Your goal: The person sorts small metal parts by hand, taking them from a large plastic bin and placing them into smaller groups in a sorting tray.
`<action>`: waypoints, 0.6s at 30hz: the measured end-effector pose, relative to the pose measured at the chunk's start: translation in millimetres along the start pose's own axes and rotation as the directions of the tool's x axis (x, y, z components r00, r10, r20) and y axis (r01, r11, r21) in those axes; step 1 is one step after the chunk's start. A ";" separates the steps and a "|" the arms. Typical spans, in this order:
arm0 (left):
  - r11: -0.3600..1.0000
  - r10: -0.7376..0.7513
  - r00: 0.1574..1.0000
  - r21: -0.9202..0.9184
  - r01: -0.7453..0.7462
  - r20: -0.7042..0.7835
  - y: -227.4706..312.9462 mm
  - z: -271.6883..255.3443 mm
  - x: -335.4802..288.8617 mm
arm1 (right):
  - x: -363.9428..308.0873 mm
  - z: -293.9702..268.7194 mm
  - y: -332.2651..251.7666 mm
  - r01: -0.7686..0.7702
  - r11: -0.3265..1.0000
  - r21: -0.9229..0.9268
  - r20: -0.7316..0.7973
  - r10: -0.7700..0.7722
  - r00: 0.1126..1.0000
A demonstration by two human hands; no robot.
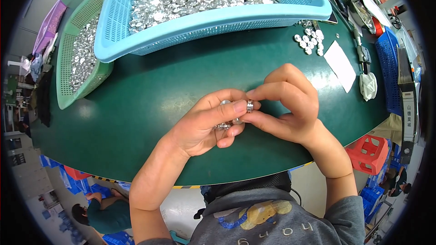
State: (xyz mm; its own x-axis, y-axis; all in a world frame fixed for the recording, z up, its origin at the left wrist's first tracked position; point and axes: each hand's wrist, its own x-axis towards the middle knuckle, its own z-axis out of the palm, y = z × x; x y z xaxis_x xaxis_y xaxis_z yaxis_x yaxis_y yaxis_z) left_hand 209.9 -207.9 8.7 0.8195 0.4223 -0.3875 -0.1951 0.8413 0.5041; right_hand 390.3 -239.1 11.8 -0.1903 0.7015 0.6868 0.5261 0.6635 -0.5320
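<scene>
Over the green tabletop, my two hands meet at the fingertips. My left hand is curled palm-up around several small shiny silver metal parts. Between its thumb and my right hand sits one short, round, ring-like silver part. The right thumb and forefinger pinch this part from its right side. Beyond the hands stands a large light-blue plastic basket, heaped with similar silver pieces. To the right of the basket lies a small loose group of silver parts.
A green basket of silver parts stands at the left. White paper, a white cloth bundle and a blue basket are at the right. A red stool stands beyond the table edge. Another person sits at lower left.
</scene>
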 end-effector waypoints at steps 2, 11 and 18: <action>1.000 -0.003 1.000 -0.007 0.003 0.008 1.2 1.3 0.3 | 0.1 -0.3 0.2 0.005 1.000 -0.003 -0.009 -0.005 1.000; 0.999 -0.018 0.997 -0.032 0.020 0.075 1.8 -2.4 1.7 | 0.1 -0.3 -0.5 -0.001 1.000 -0.008 -0.005 0.001 1.000; 0.998 -0.014 0.996 -0.063 0.019 0.091 0.0 -4.7 2.1 | 0.1 0.7 -0.4 -0.003 1.000 0.006 -0.012 0.003 1.000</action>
State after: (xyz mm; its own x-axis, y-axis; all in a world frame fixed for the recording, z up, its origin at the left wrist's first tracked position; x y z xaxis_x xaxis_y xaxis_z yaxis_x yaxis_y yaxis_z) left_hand 209.1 -205.4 4.2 0.8677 0.3783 -0.3226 -0.2126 0.8689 0.4471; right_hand 389.4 -239.1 11.6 -0.1785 0.7000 0.6915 0.5213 0.6633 -0.5369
